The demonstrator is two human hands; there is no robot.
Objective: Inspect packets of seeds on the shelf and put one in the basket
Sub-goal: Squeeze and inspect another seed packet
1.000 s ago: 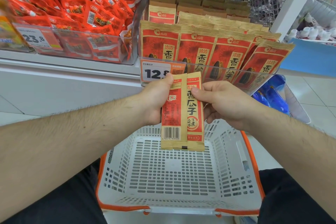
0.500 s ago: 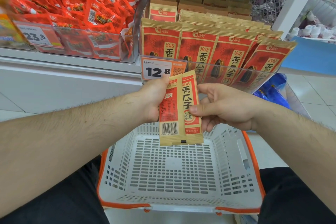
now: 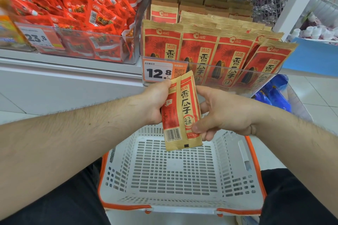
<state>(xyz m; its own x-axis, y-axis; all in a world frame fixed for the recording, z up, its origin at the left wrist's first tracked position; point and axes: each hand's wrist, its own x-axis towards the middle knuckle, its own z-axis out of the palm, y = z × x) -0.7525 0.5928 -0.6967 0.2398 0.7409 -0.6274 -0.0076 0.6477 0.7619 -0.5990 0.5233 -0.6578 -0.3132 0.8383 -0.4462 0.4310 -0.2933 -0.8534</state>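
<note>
We have a single head-worn view, looking forward and down; both forearms run in from the lower corners; the basket (image 3: pixel 182 175) lies close below, the shelf (image 3: pixel 73 64) near ahead, slightly tilted.

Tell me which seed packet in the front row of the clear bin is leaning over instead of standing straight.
The rightmost seed packet in the clear bin. It tilts right, top corner past the bin's end; the other front packets stand upright.

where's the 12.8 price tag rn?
Head view, centre: the 12.8 price tag is on the front of the clear bin of seed packets, at its left corner, just above the left hand.
</note>
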